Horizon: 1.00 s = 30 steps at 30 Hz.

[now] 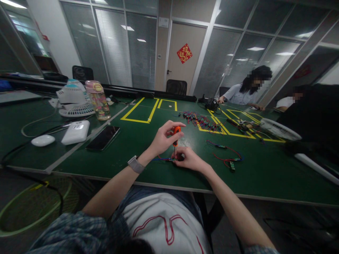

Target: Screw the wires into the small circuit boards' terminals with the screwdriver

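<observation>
Pale wood and blind-lined glass panels back the room, where a red diamond-shaped paper sign with gold lettering [184,53] hangs on the door, and before you spreads a smooth, dark green tabletop [265,176] marked with straight strips of matte yellow tape [136,121]. Your left hand [165,137], a silver-banded watch [136,164] at its wrist, curls its thumb and fingers around the rounded orange-and-black handle of a screwdriver [176,130], whose thin metal shaft stands nearly upright. Your right hand [189,158] pinches a narrow green circuit board with red and blue wires [169,159] beside the shaft's lower end; your fingers hide part of it, and it lies near the table's front edge. To your right rest two loose wired boards [232,165], slim and rectangular; beyond them sprawls a tangled heap of similar boards [203,121]. To your left lies a glossy black phone [103,138].
</observation>
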{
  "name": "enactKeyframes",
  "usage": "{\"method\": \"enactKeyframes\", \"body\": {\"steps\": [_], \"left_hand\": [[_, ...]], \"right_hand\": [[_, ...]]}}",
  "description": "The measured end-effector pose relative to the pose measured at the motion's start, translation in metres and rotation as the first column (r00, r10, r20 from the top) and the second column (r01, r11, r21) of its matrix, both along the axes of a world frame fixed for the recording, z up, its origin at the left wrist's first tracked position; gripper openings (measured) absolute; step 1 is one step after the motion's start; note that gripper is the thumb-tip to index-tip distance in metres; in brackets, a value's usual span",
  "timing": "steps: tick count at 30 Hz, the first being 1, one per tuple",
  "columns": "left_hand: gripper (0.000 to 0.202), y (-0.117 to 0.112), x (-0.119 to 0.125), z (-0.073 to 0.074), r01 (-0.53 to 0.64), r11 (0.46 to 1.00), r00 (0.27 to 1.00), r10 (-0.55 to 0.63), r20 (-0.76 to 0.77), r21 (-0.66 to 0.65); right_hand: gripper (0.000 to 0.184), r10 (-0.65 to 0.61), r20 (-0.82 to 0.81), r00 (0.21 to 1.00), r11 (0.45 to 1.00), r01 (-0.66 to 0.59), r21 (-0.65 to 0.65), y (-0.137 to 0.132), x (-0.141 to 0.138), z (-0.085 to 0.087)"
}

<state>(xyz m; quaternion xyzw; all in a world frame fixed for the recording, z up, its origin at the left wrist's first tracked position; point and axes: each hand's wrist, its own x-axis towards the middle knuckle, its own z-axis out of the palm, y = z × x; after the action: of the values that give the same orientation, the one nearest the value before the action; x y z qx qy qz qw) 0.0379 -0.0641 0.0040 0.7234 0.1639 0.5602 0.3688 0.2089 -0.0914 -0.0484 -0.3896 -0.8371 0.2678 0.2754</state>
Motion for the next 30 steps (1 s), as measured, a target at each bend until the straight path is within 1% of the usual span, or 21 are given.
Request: {"method": "enactKeyframes", "body": {"steps": [3, 6, 9, 16, 18, 21, 23, 25, 28, 30], "left_hand": [[0.018, -0.0018, 0.0003, 0.0025, -0.035, 0.999, 0.999, 0.035, 0.016, -0.011], [0.014, -0.0004, 0.0004, 0.0022, -0.081, 0.997, 0.996, 0.081, 0.03, 0.004], [0.014, 0.0008, 0.0003, 0.0018, -0.084, 0.996, 0.996, 0.083, 0.027, 0.008], [0.017, -0.005, -0.0014, 0.0083, -0.028, 0.999, 1.0, 0.028, -0.006, -0.015], [0.019, -0.006, -0.0019, 0.0093, 0.015, 0.999, 1.0, -0.015, -0.002, -0.032], [0.022, -0.0058, -0.0018, 0.0086, 0.11, 0.992, 0.994, -0.109, 0.02, -0.064], [0.023, -0.0048, -0.0012, 0.0065, 0.124, 0.99, 0.992, -0.122, 0.035, -0.067], [0.021, -0.0033, -0.0003, 0.0036, 0.071, 0.996, 0.997, -0.069, 0.043, -0.047], [0.02, -0.0017, 0.0002, 0.0002, -0.05, 0.999, 0.998, 0.05, 0.043, 0.001], [0.018, -0.0022, -0.0005, -0.0001, -0.079, 0.996, 0.997, 0.079, 0.027, 0.029]], "right_hand": [[0.012, -0.007, 0.004, 1.0, 1.0, 0.007, 0.006, -0.0003, -0.0004, 0.0006], [0.011, -0.01, 0.001, 1.0, 1.0, 0.01, 0.005, -0.0004, -0.0004, 0.0007], [0.011, -0.016, 0.007, 1.0, 1.0, 0.016, 0.0, -0.0003, -0.0002, 0.0002], [0.011, -0.005, -0.013, 1.0, 1.0, 0.005, -0.003, 0.0007, 0.0, -0.0016], [0.011, -0.004, -0.015, 1.0, 1.0, 0.004, -0.002, 0.0008, 0.0001, -0.0015], [0.01, -0.006, -0.013, 1.0, 1.0, 0.006, -0.006, 0.0006, -0.0001, -0.0005], [0.011, -0.008, -0.013, 1.0, 1.0, 0.008, -0.011, 0.0002, -0.0002, 0.0001], [0.011, -0.01, -0.017, 1.0, 1.0, 0.01, -0.013, -0.0002, -0.0004, 0.0005], [0.012, -0.014, -0.016, 1.0, 1.0, 0.014, -0.012, -0.0006, -0.0006, 0.001], [0.013, -0.014, -0.013, 1.0, 1.0, 0.014, -0.012, -0.0007, -0.0008, 0.0012]]}}
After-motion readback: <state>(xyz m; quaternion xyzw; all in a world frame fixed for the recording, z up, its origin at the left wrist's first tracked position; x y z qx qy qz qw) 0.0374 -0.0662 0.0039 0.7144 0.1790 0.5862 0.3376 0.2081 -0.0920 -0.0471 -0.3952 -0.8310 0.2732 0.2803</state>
